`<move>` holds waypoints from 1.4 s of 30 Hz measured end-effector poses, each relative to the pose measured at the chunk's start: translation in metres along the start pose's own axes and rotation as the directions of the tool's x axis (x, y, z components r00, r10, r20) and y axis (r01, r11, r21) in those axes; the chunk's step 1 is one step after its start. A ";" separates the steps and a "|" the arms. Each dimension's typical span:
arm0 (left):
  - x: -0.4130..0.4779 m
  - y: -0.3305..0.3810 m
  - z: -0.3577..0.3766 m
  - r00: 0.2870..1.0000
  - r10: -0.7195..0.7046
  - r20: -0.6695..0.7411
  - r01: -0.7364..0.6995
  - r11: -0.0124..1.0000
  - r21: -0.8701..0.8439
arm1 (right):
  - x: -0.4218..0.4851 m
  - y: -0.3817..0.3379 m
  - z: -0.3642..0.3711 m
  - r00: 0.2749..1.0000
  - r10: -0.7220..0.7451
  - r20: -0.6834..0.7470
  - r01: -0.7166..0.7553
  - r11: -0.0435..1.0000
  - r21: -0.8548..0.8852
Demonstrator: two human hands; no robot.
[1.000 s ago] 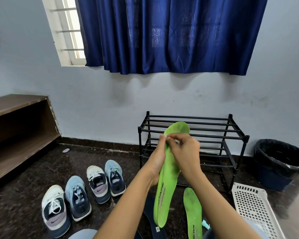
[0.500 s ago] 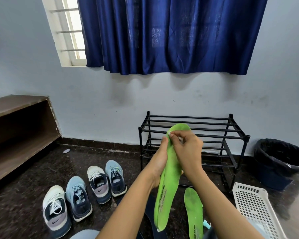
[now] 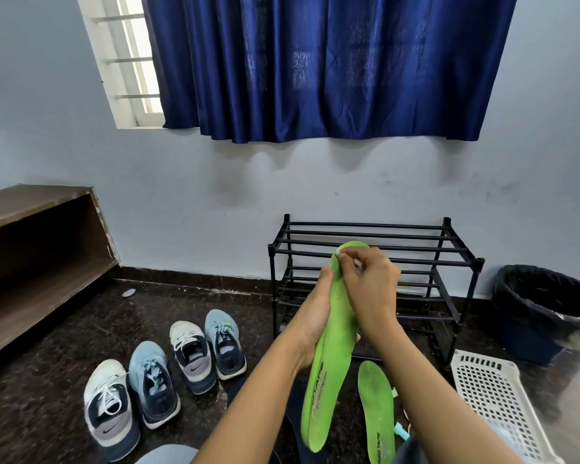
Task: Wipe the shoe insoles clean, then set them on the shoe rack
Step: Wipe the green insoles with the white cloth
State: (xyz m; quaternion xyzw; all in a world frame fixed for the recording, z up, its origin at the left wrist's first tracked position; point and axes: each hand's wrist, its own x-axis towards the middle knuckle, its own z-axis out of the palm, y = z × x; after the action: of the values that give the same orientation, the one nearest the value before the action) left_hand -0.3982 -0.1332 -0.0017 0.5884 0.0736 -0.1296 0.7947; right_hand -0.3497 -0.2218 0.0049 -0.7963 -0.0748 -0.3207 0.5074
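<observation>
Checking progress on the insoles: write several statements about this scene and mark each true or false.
1. The left hand grips the held insole, a green one. True.
2. The right hand pinches a white wipe at its toe end. True.
3. The second insole lies on the shoe rack. False: it lies on the floor in front of the rack.
4. The white basket sits left of the shoes. False: it is at the right, near the black bin.

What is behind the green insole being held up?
The left hand supports its back, and the black shoe rack stands beyond. The insole and right hand, gripping a white wipe, cover part of its bars; anything there cannot be seen.
</observation>
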 end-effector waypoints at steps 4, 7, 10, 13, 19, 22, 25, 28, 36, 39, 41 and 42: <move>-0.001 0.010 -0.012 0.999 0.015 -0.040 -0.016 0.999 -0.036 | -0.021 -0.006 0.007 0.989 -0.095 0.111 0.095 0.995 0.005; -0.004 0.011 -0.013 0.999 0.010 -0.035 -0.012 0.999 -0.041 | -0.025 -0.007 0.009 0.986 -0.118 0.120 0.120 0.993 -0.003; -0.007 0.010 -0.008 1.000 0.016 -0.013 -0.016 0.999 -0.035 | -0.014 -0.005 0.007 0.992 -0.101 0.078 0.103 0.994 -0.022; -0.010 0.006 0.000 1.000 0.012 0.010 -0.012 1.000 -0.003 | 0.001 0.000 0.000 0.999 0.038 0.000 -0.038 0.999 0.019; -0.011 0.013 -0.006 0.999 0.031 -0.029 -0.032 0.999 -0.034 | -0.020 -0.006 0.002 0.995 0.042 0.094 -0.051 0.994 0.099; -0.011 0.017 -0.011 0.999 0.027 -0.043 -0.028 0.999 -0.022 | -0.031 -0.006 0.008 0.992 0.001 0.123 -0.010 0.997 0.073; -0.014 0.015 -0.008 0.999 0.031 -0.034 -0.031 0.999 -0.021 | -0.023 -0.005 0.005 0.995 -0.028 0.098 0.023 0.999 0.045; -0.014 0.011 -0.003 0.999 0.040 -0.013 -0.040 0.999 0.007 | -0.009 -0.001 -0.001 0.998 0.055 0.029 -0.057 0.996 0.062; -0.016 0.016 -0.009 0.999 0.024 -0.033 -0.024 1.000 0.005 | -0.029 -0.005 0.005 0.987 0.106 0.119 -0.121 0.985 0.126; -0.017 0.016 -0.011 0.999 0.029 -0.042 -0.029 1.000 -0.002 | -0.031 -0.005 0.007 0.984 0.097 0.148 -0.113 0.988 0.101; -0.018 0.014 -0.008 0.998 0.046 -0.035 -0.047 0.999 -0.007 | -0.024 -0.006 0.004 0.988 0.090 0.123 -0.100 0.992 0.080; -0.017 0.013 -0.006 0.998 0.058 -0.033 -0.058 0.998 0.001 | -0.019 -0.006 0.002 0.990 0.102 0.099 -0.110 0.991 0.079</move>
State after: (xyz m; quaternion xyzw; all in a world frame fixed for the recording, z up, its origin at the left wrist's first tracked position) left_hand -0.4107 -0.1217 0.0133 0.5923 0.0696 -0.0968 0.7969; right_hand -0.3663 -0.2130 -0.0027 -0.7912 -0.0699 -0.2518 0.5529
